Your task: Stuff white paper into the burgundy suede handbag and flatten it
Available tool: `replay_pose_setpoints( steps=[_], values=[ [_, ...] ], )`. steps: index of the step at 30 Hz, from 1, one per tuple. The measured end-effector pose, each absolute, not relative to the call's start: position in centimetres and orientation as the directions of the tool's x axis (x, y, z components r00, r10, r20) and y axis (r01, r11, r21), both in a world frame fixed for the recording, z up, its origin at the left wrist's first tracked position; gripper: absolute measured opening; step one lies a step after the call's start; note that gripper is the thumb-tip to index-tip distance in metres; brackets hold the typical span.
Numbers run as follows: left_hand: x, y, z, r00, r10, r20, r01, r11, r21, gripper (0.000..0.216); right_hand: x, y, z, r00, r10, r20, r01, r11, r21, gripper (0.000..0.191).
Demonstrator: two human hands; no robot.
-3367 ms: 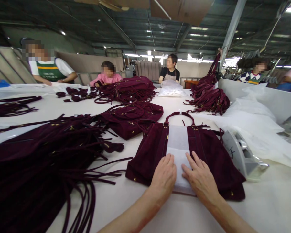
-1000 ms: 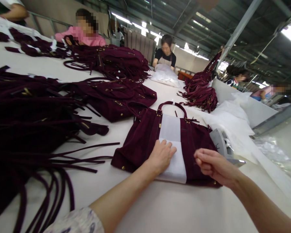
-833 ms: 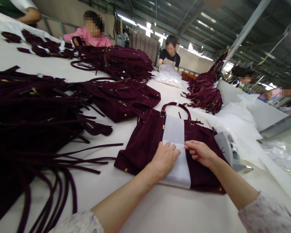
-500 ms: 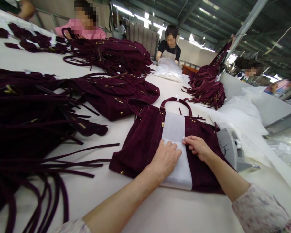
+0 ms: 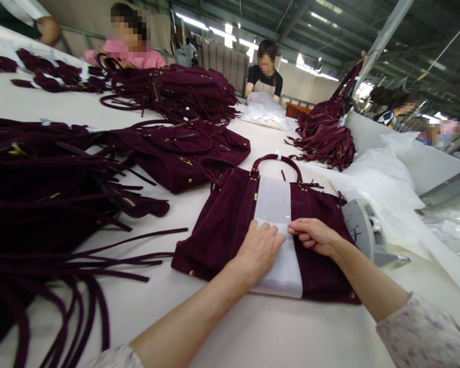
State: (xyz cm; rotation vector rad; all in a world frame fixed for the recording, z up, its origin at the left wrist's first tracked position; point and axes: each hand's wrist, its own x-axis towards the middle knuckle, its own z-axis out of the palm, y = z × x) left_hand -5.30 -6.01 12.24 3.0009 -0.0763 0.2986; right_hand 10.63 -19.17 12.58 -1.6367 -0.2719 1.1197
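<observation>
Here the left hand (image 5: 258,250) lies flat, fingers spread, on the white strip (image 5: 273,204) across the burgundy bag (image 5: 226,225) on the table (image 5: 253,332), the right hand (image 5: 314,236), fingers curled together, touches its edge, and the grey tool (image 5: 358,230) bears unreadable black scribble.

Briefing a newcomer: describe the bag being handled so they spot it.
On the long white table, look right of the heap of burgundy straps. The bag lies flat under the left hand and right hand; it alone wears a white band down its middle.
</observation>
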Motion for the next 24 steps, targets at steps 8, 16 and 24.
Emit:
replay_pose_setpoints(
  steps=[8,16,24],
  values=[
    [-5.2,-6.2,12.4,0.984,-0.012,0.175,-0.034,-0.992,0.119,0.035,11.2,-17.7,10.6,0.689,0.61,-0.391,-0.189,-0.371,-0.909,0.024],
    [-4.0,-7.3,13.0,0.996,-0.003,0.089,-0.01,-0.997,0.072,0.033,10.9,-17.5,9.9,0.714,0.655,-0.248,0.012,-0.366,-0.931,0.027],
    [-4.0,-7.3,12.7,0.997,-0.009,0.082,-0.014,-0.998,0.059,0.034,11.7,-17.2,8.3,0.821,0.553,0.141,0.419,-0.416,-0.807,0.018]
  ],
)
